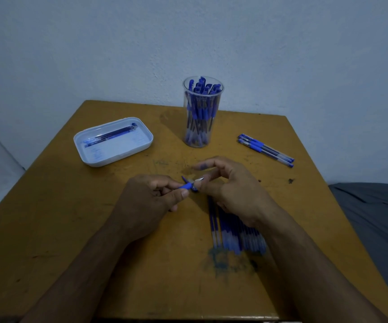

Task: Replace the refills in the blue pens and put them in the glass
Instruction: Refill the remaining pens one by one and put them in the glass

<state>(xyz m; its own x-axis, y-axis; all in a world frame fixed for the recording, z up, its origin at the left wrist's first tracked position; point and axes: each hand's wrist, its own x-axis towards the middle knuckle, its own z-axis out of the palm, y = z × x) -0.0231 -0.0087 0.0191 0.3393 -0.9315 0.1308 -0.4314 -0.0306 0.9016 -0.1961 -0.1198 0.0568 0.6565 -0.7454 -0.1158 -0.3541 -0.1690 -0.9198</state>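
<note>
**Both hands on one pen above the table**

Your left hand [152, 197] curls its fingers and thumb round the blue grip end of a pen [187, 185], holding it over the middle of the table [72, 229]. Your right hand [230, 190] meets it from the other side: its thumb and forefinger pinch the silver tip piece [199, 179] at the pen's front, while the other fingers spread loosely above. Whether the tip is still joined to the barrel you cannot tell, since your fingers cover the join.

Directly under your right wrist and forearm lies a row of pens and refills [235, 234], side by side, running toward you; your arm hides the far ends of them. A smear of blue ink [225, 262] marks the wood just at their near ends.

Beyond your hands, straight ahead, stands the clear glass [202, 113], upright and packed with blue pens, caps up. To the left of it, well apart from your left hand, sits a white tray [112, 142] with a few dark refills lying in it along its far side. To the right of the glass, beyond your right hand, three capped blue pens [265, 150] lie together on the table, angled toward its right edge. A grey cloth [374, 217] shows past that edge.
</note>
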